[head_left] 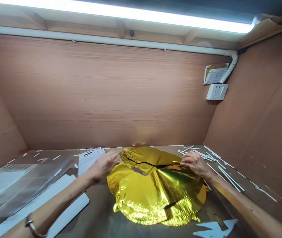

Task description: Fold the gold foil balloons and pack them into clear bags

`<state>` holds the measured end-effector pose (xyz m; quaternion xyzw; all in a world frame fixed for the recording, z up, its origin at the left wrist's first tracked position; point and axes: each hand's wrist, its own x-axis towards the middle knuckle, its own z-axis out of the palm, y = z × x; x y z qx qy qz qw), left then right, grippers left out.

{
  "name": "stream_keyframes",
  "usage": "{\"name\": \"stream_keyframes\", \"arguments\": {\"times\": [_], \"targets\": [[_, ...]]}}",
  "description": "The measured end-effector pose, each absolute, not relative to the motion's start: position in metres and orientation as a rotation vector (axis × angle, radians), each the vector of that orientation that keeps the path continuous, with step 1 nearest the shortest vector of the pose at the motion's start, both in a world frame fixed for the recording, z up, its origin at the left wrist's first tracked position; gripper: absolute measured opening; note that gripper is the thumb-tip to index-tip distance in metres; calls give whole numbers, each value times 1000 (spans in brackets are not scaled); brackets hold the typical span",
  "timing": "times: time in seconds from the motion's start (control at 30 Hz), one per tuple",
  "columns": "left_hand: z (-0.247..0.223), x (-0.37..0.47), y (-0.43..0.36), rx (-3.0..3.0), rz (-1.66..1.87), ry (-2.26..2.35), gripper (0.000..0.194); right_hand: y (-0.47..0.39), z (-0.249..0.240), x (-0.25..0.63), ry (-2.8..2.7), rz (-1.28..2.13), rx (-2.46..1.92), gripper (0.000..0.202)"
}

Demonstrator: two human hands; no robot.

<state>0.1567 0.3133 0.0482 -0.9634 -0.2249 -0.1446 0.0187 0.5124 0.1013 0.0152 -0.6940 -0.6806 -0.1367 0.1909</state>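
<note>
Sheets of shiny gold foil, shaped like flat foil balloons (141, 195), lie layered and creased on the table between my hands. My left hand (107, 163) is at their upper left edge, its fingers bent together on the foil; the fingertips are slightly blurred. At the upper right, my right hand (194, 162) is closed on a thin stick (177, 162), which looks like a straw and points left over the foil. A dark gap runs between the upper foil layer and those below it.
Several loose white sticks (230, 178) are scattered at the right. On the left lie a printed sheet (90, 158), white card pieces (69, 211) and clear plastic packaging (39, 178). A white star-like cutout (215, 228) is at the front right. Wooden walls (118, 92) enclose the table.
</note>
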Motion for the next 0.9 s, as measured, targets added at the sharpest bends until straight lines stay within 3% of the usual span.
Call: {"name": "stream_keyframes", "arguments": {"times": [0.2, 0.3, 0.53, 0.73, 0.9], "targets": [[74, 262, 226, -3379, -1202, -490, 56, 107, 128, 453, -2230, -595, -1810, 25], [87, 283, 215, -3507, -1444, -569, 26, 105, 182, 419, -2425, -836, -1668, 24], [131, 243, 219, -3340, -1715, -777, 32, 96, 266, 376, -2558, -1118, -1639, 19], [162, 195, 209, -3234, -1847, -833, 24, 84, 299, 337, -2494, -1257, -1690, 21], [157, 155, 205, -3384, -1776, -865, 19, 73, 323, 304, -2560, -1375, -1499, 23]]}}
